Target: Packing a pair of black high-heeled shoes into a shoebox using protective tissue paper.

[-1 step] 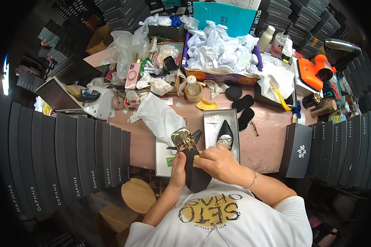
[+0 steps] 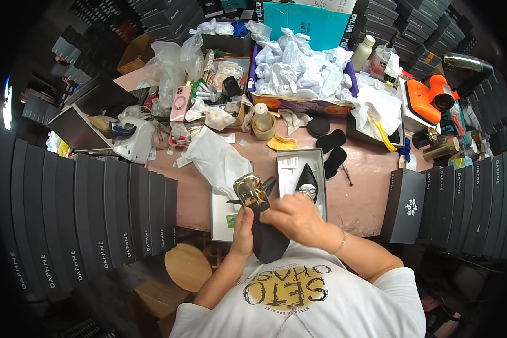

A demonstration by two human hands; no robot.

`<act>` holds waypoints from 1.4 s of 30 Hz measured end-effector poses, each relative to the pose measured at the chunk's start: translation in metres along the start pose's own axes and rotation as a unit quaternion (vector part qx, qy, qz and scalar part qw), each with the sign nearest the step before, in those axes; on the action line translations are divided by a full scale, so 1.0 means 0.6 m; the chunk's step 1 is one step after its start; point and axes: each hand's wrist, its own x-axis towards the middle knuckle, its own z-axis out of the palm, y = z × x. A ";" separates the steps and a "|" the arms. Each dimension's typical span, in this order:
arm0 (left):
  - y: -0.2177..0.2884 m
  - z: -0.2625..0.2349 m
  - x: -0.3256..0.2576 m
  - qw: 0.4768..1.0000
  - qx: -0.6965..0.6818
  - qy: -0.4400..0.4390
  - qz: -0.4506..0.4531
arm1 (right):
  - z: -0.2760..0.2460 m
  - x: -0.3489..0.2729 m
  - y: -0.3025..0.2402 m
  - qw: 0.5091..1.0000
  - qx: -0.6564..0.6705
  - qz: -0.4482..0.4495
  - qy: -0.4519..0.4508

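My left hand [image 2: 243,232] is closed round a black shoe [image 2: 269,245] with a shiny gold metal ornament [image 2: 248,188], held in front of my chest. My right hand [image 2: 298,218] presses its fingertips to the shoe just below the gold part. A small yellowish pad pinched there is mostly hidden by the fingers and slightly blurred. Beyond my right hand, a second black pointed shoe [image 2: 306,176] lies in an open shoe box [image 2: 324,197]. Under the held shoe is a shallow box part [image 2: 215,217], with white tissue paper [image 2: 217,158] at its far end.
Rows of dark shoe boxes [image 2: 90,225] line the left side, and more boxes [image 2: 456,203] stand at right. Farther back are a bottle [image 2: 262,119], a yellow cloth [image 2: 282,142], black insoles [image 2: 335,162], a bin of white crumpled paper [image 2: 298,67] and an orange device [image 2: 425,98].
My right hand has shifted slightly left and up along the shoe, and the yellowish pad shows less. My left hand and the shoe stay almost in place.
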 end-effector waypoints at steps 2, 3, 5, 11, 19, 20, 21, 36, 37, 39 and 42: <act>0.004 -0.002 0.005 1.000 0.007 -0.011 0.006 | 0.003 0.024 0.005 1.000 -0.007 0.001 0.029; -0.004 -0.008 0.003 1.000 0.009 -0.008 0.006 | 0.001 0.017 0.000 1.000 0.009 0.009 0.009; -0.011 -0.022 -0.003 1.000 0.017 0.000 0.007 | 0.002 -0.011 -0.015 0.998 0.042 0.026 -0.030; -0.004 0.001 0.001 1.000 0.015 0.013 0.007 | 0.004 0.016 0.001 0.999 0.026 0.026 0.031; -0.001 -0.004 0.011 0.999 -0.017 0.010 -0.026 | 0.007 -0.014 0.009 0.996 0.079 0.033 0.010; -0.003 -0.008 0.010 1.000 -0.012 0.006 -0.028 | 0.009 -0.028 0.003 0.995 0.094 0.034 0.009; -0.003 -0.012 0.008 1.000 -0.006 0.002 -0.029 | 0.008 -0.042 0.000 0.993 0.108 0.035 0.007; -0.013 0.006 0.005 0.998 -0.006 -0.010 -0.054 | -0.005 -0.037 -0.003 0.997 0.003 -0.037 -0.067; -0.013 0.009 0.007 0.999 -0.002 -0.004 -0.050 | -0.004 -0.025 -0.003 0.996 -0.002 -0.043 -0.077; -0.012 0.011 0.010 0.999 0.007 0.008 -0.043 | -0.015 -0.055 0.003 0.997 0.012 -0.031 -0.072; -0.005 -0.003 0.011 0.998 -0.021 -0.031 -0.054 | -0.015 -0.065 0.013 0.997 0.026 -0.028 -0.073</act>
